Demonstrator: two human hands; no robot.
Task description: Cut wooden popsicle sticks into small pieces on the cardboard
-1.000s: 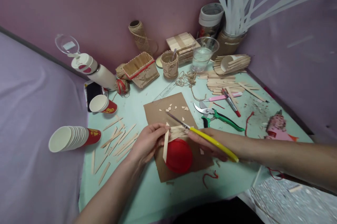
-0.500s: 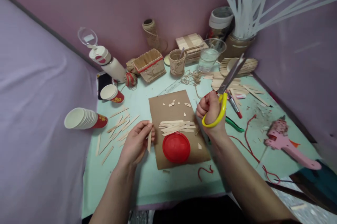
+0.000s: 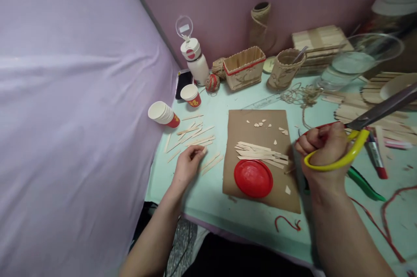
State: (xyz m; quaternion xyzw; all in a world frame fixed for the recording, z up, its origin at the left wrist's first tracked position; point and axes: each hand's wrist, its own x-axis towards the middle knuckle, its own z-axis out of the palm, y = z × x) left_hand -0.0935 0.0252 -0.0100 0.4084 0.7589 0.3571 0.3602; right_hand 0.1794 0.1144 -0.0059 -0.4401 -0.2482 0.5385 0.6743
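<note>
Person's L hand (image 3: 189, 164) is left of centre in the frame, down by the loose sticks (image 3: 211, 162) on the tabletop (image 3: 202, 199); fingers curled, thumb close to index, but can't tell from here if they've got hold of a stick. R hand (image 3: 327, 151), right side of the frame, has its fingers wrapped tight round the yellow-handled scissors (image 3: 355, 149), blades pointing to the upper R. Btwn the hands, approx. lower centre, lies a cardboard sheet (image 3: 236, 127) w/ a bundle of sticks (image 3: 257, 153), a red disc (image 3: 253, 178) just below it & some small cut bits (image 3: 257, 124) above. Paper cups (image 3: 162, 113) stand left of centre, bottle (image 3: 198, 68) above them; the stick box (image 3: 244, 70) is upper centre. Green-handled tool (image 3: 365, 183) partly hidden behind R wrist.
</note>
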